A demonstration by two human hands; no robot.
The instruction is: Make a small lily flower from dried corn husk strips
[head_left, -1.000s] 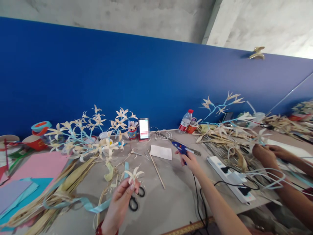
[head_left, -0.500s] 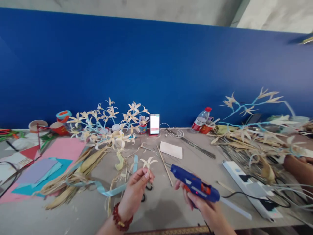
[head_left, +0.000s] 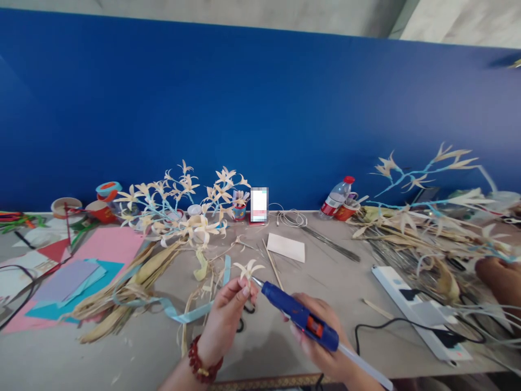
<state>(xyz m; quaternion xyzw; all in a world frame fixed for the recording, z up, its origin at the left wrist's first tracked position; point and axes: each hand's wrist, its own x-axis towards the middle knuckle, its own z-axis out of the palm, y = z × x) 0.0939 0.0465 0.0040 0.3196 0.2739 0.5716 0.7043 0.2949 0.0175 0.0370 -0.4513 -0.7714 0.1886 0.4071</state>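
Observation:
Near the front middle, my left hand [head_left: 233, 305], with a red bead bracelet on its wrist, pinches a small pale flower [head_left: 248, 269] by its base, petals up. My right hand [head_left: 315, 331] is wrapped round a blue glue gun [head_left: 299, 315]; a white glue stick [head_left: 364, 369] sticks out of its rear. The gun's metal nozzle is at the flower's right side, just beside my left fingertips. Whether the nozzle touches the flower I cannot tell. Black scissor handles [head_left: 241, 325] lie partly hidden behind my left hand.
Flower branches [head_left: 163, 203], dried husks [head_left: 118, 309], blue ribbon [head_left: 179, 315] and coloured paper [head_left: 65, 279] are at left. A white card [head_left: 286, 247] and thin stick lie in the middle. At right are a bottle [head_left: 337, 198], power strip [head_left: 421, 315], wires and another person's hand [head_left: 499, 279].
My right hand has brought the glue gun left, so its nozzle is now beside the flower. My left hand has kept its hold and hardly moved. The view has shifted slightly.

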